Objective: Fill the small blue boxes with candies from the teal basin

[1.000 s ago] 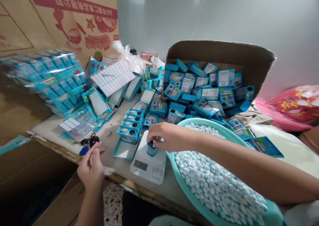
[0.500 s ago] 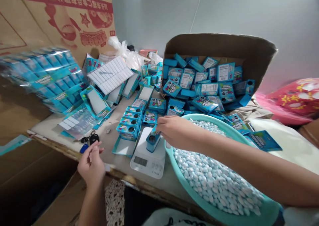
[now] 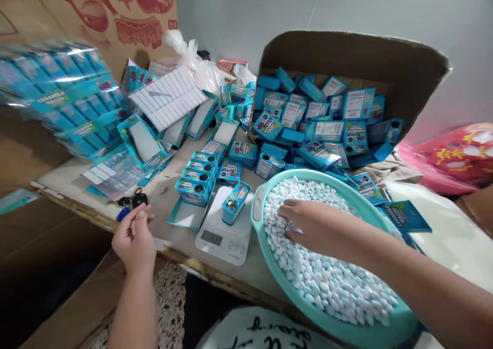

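My right hand (image 3: 308, 223) is in a turquoise basin (image 3: 259, 220) of pale blue and white candies (image 3: 327, 272), fingers bent down among them, thumb apart from the fingers. A small blue candy box (image 3: 235, 204) lies on the white digital scale (image 3: 221, 244), its round window facing me; the display is lit, but its digits are blurred. My left hand (image 3: 135, 238) hovers by the table's front edge, fingertips pressed together; whatever they pinch, if anything, is hidden. Just beyond it lie keys with a black fob (image 3: 139, 200). Left of the scale, several filled boxes (image 3: 194, 185) stand in a display tray (image 3: 187, 215).
A large carton (image 3: 346, 43) on its side spills blue boxes behind the basin. Wrapped packs of boxes (image 3: 61, 97) stand at the left, with open trays (image 3: 142, 143) beside them. A red bag (image 3: 458, 151) lies at the far right. The worn table edge (image 3: 192, 267) runs in front.
My right hand has let go of the box on the scale and moved right into the candies. The left hand keeps its pinch. The view has shifted slightly.
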Demonstrator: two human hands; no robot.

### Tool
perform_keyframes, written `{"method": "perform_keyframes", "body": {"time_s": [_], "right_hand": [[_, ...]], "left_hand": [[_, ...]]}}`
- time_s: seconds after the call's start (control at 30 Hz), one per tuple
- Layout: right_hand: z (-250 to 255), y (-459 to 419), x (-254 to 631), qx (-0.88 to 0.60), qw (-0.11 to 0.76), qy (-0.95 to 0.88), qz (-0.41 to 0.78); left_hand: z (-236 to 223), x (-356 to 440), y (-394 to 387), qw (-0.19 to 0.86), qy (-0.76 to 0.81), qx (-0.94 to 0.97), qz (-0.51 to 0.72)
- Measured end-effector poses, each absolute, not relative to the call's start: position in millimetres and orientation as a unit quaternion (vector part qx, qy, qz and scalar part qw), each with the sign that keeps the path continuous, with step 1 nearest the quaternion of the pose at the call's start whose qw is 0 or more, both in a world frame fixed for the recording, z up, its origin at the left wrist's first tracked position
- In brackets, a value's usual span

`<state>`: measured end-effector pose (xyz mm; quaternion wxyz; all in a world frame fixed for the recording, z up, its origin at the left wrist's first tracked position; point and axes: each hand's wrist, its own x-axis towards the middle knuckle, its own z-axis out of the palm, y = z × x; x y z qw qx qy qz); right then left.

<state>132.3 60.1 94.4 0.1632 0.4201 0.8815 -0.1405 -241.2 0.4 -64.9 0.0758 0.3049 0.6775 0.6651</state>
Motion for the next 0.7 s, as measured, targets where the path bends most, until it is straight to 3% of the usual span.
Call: {"method": "perform_keyframes", "body": {"time_s": [0.3, 0.47, 0.7], "right_hand": [[106.0, 73.0, 128.0, 0.41, 0.178, 0.885, -0.127], [131.8, 89.7, 120.6, 0.399, 0.122, 0.903, -0.104], [155.0, 102.6, 71.8, 0.272, 0.026, 0.954, -0.123]], "left_hand": [[-67.2, -243.6, -0.4, 0.078, 0.69, 0.302, 0.653], [-63.2, -241.3, -1.9, 0.078, 0.679, 0.303, 0.664], [-58.8, -238.0, -3.0, 0.084, 0.68, 0.299, 0.664]]}}
